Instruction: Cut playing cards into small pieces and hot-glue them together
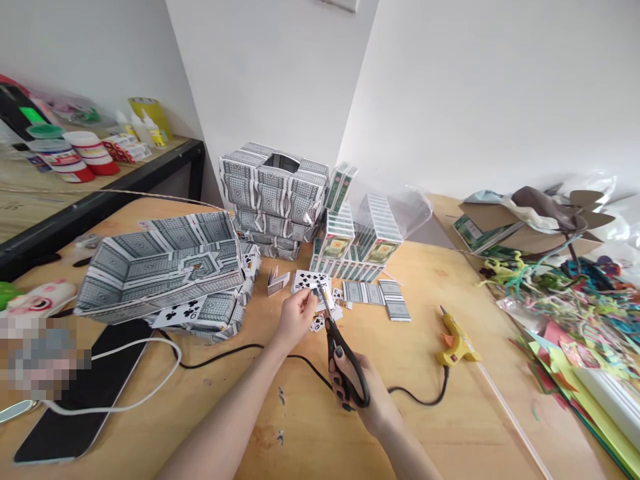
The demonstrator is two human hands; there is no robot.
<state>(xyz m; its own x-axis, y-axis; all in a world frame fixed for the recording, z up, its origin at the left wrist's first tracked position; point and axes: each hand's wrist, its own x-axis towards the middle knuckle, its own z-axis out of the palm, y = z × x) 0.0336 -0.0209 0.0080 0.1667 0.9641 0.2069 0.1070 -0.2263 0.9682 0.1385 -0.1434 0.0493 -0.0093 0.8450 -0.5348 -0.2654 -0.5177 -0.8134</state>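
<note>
The left hand (299, 320) appears to pinch a playing card (327, 295) at the blades, above the loose cards (306, 277) on the table (425, 280). The black scissors (331, 328) sit firmly in the right hand (367, 390), the 2 hands apart. A clean cut likely needs slow snips, card turned, fingertips clear. Rightward, the yellow glue gun (456, 347) lies well apart.

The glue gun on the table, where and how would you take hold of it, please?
Probably by the handle, from the near side: the glue gun lies with its nozzle pointing away and the cord leaving the handle towards the person. The right hand would first need to put down the scissors.
</note>
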